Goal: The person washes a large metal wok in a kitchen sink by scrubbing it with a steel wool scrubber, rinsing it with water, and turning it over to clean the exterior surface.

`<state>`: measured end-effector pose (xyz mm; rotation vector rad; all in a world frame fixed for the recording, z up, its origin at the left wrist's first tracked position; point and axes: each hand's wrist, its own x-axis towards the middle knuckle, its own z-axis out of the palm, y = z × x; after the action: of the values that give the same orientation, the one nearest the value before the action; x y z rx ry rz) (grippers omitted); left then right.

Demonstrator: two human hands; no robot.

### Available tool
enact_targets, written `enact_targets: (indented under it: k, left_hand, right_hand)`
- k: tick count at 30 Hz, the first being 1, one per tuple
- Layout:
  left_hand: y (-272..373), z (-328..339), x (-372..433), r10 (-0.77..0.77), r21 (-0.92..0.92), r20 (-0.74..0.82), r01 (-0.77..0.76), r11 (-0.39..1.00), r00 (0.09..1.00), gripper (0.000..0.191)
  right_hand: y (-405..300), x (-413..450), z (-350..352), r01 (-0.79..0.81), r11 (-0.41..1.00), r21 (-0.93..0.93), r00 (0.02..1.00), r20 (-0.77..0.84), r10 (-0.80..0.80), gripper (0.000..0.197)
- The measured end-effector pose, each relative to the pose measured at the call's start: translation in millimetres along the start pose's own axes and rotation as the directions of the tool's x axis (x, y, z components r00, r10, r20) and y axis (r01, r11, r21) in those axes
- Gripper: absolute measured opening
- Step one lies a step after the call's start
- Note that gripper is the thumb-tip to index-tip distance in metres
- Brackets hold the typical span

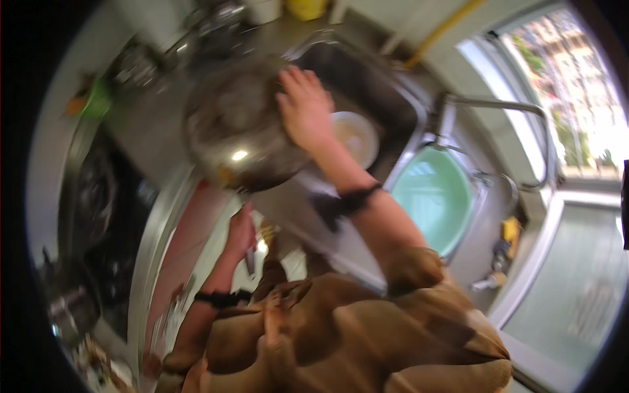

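A large, stained metal wok is held over the counter and the left edge of the sink. Its handle runs down to my left hand, which is closed around it, and the handle's end sticks out below. My right hand lies at the wok's right edge, fingers stretched toward the far side. Blur hides whether those fingers grip the rim or only touch it. Under my right wrist, a pale round bowl sits in the sink, partly covered by my arm.
A mint-green basin holding liquid stands right of the sink, below the faucet. At left is a black stovetop with a pot near its lower end. A window is at the right. A yellow container stands at the back.
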<state>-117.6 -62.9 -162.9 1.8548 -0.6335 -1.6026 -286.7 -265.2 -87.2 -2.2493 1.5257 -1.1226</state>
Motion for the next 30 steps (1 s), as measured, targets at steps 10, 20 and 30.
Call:
enact_targets:
  k: [10,20,30]
  left_hand:
    - [9,-8,-12,0.041,-0.098,0.081,-0.033,0.995,0.996,0.053]
    - [4,-7,-13,0.075,-0.094,0.133,-0.063,0.994,0.988,0.054]
    - [0,-15,-13,0.068,-0.045,0.156,-0.061,0.997,0.985,0.054]
  right_hand:
    - [-4,-18,13,0.013,1.000,0.026,1.000,0.024,-0.013,0.048]
    - [-28,30,20,0.204,0.968,-0.148,0.972,0.151,-0.182,0.041]
    - [-22,67,41,0.227,0.972,0.067,0.957,0.170,-0.235,0.054]
